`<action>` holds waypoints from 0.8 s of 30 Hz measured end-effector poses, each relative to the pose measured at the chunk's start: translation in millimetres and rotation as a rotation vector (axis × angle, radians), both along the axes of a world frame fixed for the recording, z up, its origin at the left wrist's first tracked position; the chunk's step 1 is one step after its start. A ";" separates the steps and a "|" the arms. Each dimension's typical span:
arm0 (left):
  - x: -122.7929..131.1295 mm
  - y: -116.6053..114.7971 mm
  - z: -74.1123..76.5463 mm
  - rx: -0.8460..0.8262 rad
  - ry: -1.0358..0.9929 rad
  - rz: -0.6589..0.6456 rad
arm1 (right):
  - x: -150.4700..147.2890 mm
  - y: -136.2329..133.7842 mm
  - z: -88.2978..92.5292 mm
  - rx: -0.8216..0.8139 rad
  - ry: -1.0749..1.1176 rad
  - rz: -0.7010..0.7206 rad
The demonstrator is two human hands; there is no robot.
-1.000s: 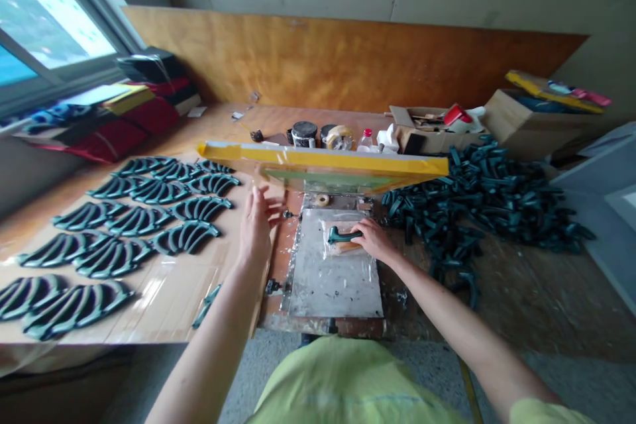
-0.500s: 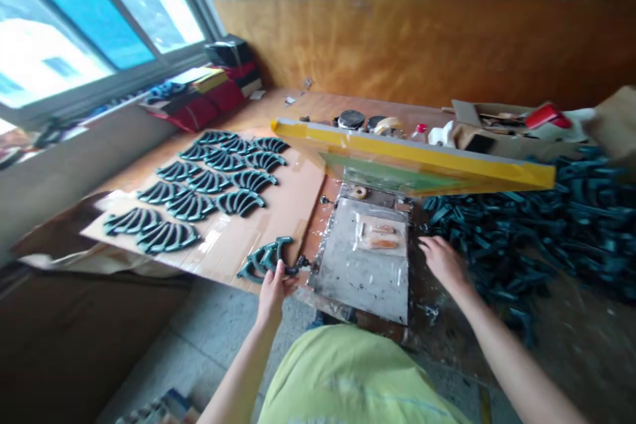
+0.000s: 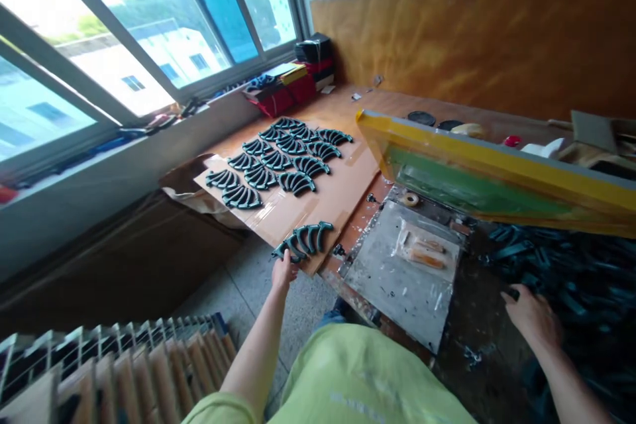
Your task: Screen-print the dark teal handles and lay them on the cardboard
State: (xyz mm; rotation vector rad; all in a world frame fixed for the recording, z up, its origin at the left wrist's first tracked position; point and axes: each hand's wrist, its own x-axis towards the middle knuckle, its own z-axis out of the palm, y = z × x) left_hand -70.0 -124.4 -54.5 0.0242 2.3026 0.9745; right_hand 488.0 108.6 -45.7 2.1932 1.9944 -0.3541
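Several green pieces (image 3: 311, 237) fanned on the cardboard (image 3: 342, 175), left hand (image 3: 283, 271) touching them, can't tell if pinching. Right hand (image 3: 534, 318) pinches a dark piece (image 3: 513, 293).

Head camera: high, close over worktable (image 3: 342, 99), facing forward and down; window (image 3: 144, 20) upper left, wearer's shirt (image 3: 368, 371) bottom edge.

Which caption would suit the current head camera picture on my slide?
Left hand at a small fan of dark green parts on cardboard, right hand near the loose pile.
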 end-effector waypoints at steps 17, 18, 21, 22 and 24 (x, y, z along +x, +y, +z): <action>77.2 70.5 16.0 -0.314 0.608 -0.212 | 4.5 -0.9 -1.4 0.028 0.126 -0.042; 77.6 77.6 13.5 -0.340 0.605 -0.198 | 5.5 -1.0 -0.9 0.033 0.137 -0.053; 71.1 88.8 9.9 -0.398 0.608 -0.179 | 9.9 -1.5 0.1 0.019 0.164 -0.101; 67.0 88.7 10.1 -0.404 0.615 -0.194 | 12.0 -1.9 -0.3 0.006 0.173 -0.124; 55.4 83.9 12.0 -0.389 0.637 -0.269 | 17.6 -3.1 -3.3 -0.001 0.193 -0.172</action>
